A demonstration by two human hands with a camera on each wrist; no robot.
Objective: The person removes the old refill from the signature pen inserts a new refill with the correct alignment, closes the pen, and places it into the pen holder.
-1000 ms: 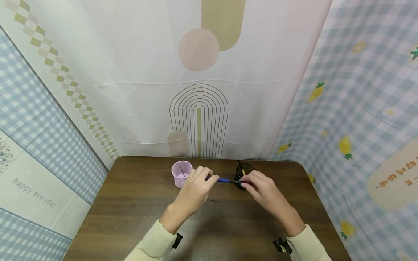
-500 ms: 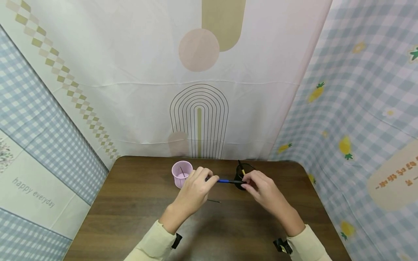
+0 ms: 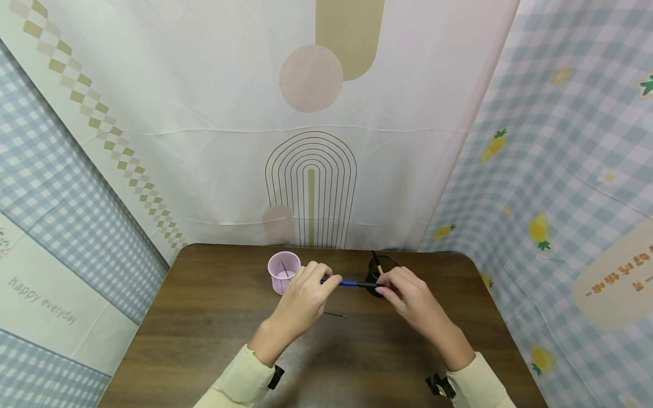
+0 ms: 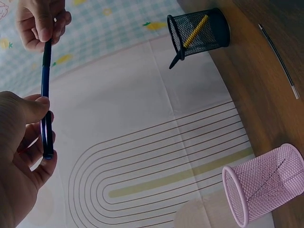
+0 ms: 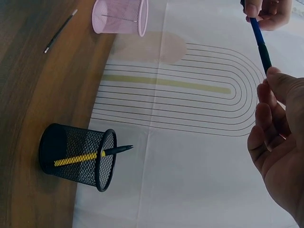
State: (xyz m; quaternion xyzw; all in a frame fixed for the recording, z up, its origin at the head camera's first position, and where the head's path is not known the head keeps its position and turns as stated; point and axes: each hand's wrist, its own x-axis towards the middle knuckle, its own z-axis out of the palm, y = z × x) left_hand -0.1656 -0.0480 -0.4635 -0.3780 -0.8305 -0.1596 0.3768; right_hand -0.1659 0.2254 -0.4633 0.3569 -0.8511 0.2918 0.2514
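Observation:
A blue pen with a black grip section (image 3: 349, 283) is held level between both hands above the table. My left hand (image 3: 306, 292) pinches its blue end between thumb and fingers. At the black end, my right hand (image 3: 408, 292) grips the pen with thumb and fingertips, which hide its tip. In the left wrist view the pen (image 4: 45, 80) spans both hands, its blue end showing past the left thumb. A thin dark pen refill (image 4: 279, 61) lies on the table below the hands, partly covered by the left hand in the head view.
A pink mesh pen cup (image 3: 278, 277) stands at the back left with a thin dark stick inside. Behind the right hand is a black mesh pen cup (image 5: 76, 152) holding a yellow and black pen (image 5: 85, 157). Patterned cloth (image 3: 219, 170) hangs behind the wooden table (image 3: 214, 317).

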